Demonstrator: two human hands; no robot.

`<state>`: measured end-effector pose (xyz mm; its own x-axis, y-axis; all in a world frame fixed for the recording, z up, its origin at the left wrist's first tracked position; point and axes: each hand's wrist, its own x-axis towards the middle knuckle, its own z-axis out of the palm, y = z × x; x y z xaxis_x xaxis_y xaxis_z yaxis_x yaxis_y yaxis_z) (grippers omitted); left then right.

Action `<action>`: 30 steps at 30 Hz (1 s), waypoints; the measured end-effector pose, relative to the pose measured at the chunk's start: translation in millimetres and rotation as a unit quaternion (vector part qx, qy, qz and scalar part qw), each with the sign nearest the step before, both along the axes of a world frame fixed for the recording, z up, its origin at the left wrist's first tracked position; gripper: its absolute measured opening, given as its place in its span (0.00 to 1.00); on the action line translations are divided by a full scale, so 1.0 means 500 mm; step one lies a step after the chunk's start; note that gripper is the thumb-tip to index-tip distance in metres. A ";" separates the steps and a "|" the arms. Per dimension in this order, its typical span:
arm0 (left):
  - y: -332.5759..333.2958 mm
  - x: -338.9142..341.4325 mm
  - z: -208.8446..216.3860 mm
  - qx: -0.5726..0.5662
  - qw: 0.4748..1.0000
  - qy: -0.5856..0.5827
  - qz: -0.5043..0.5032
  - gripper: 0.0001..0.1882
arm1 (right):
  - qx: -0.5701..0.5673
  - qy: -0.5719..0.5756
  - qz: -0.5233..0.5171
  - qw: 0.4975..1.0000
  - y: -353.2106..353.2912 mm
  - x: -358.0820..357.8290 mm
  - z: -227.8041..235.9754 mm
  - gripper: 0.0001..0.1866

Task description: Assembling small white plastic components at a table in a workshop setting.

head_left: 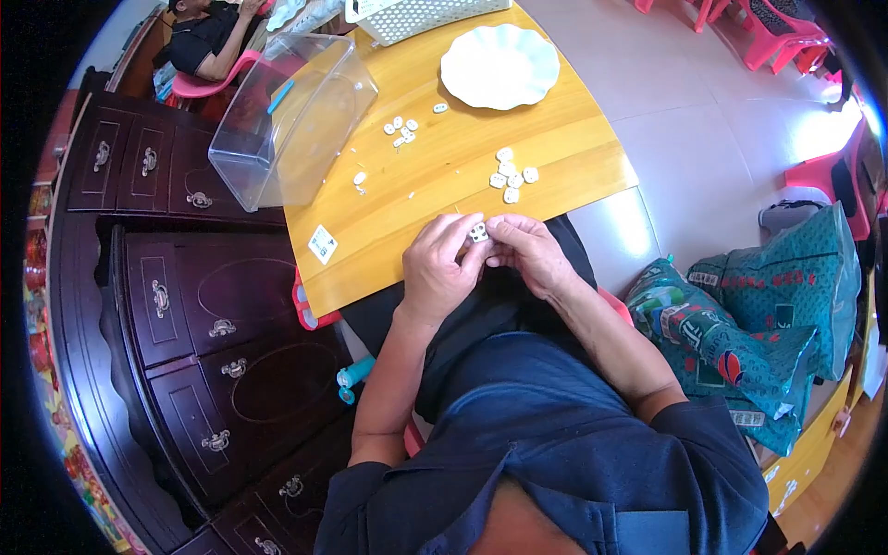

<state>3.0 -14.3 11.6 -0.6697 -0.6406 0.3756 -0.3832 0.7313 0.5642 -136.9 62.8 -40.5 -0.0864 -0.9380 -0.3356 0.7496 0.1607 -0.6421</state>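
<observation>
Both my hands meet over the near edge of the wooden table, fingers closed around one small white block with dark dots (pixel 478 233), which looks like a die. My left hand (pixel 437 268) grips it from the left between thumb and fingers. From the other side, the thumb and fingertips of my right hand (pixel 531 252) pinch it. Just beyond my right hand lies a cluster of similar small white pieces with dark marks (pixel 513 180). Farther off to the left is another loose group of white pieces (pixel 404 129), some thin and flat-looking. A single piece (pixel 440 108) rests near the plate.
On the yellow table (pixel 564 148) stand a white scalloped plate (pixel 499 65), a clear plastic bin (pixel 277 139) overhanging the left edge, and a white basket (pixel 435 20). Dark drawers (pixel 185 305) flank my left; green bags (pixel 740 314) lie right. Another person (pixel 208 42) sits far left.
</observation>
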 end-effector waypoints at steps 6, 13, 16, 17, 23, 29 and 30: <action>-0.005 -0.007 0.003 -0.006 1.000 -0.007 -0.015 0.14 | 0.001 0.044 -0.007 0.999 0.000 -0.004 0.006 0.10; -0.003 -0.003 0.007 -0.025 0.999 0.010 -0.027 0.11 | -0.025 0.121 -0.048 0.991 0.001 0.007 0.003 0.08; -0.003 -0.003 0.001 -0.024 0.999 0.026 -0.038 0.10 | -0.026 0.148 -0.064 0.987 0.005 0.012 0.009 0.09; -0.005 -0.001 -0.004 -0.027 0.998 0.028 -0.040 0.10 | -0.019 0.158 -0.078 0.984 0.006 0.013 0.013 0.10; -0.015 0.008 -0.005 -0.037 0.996 0.066 -0.050 0.10 | -0.037 0.181 -0.077 0.980 0.002 0.020 0.029 0.09; -0.023 0.018 -0.005 -0.022 0.996 0.076 -0.051 0.11 | -0.045 0.195 -0.081 0.976 -0.002 0.023 0.029 0.09; -0.024 0.018 -0.005 -0.017 0.995 0.079 -0.053 0.11 | -0.045 0.198 -0.078 0.976 -0.002 0.022 0.021 0.09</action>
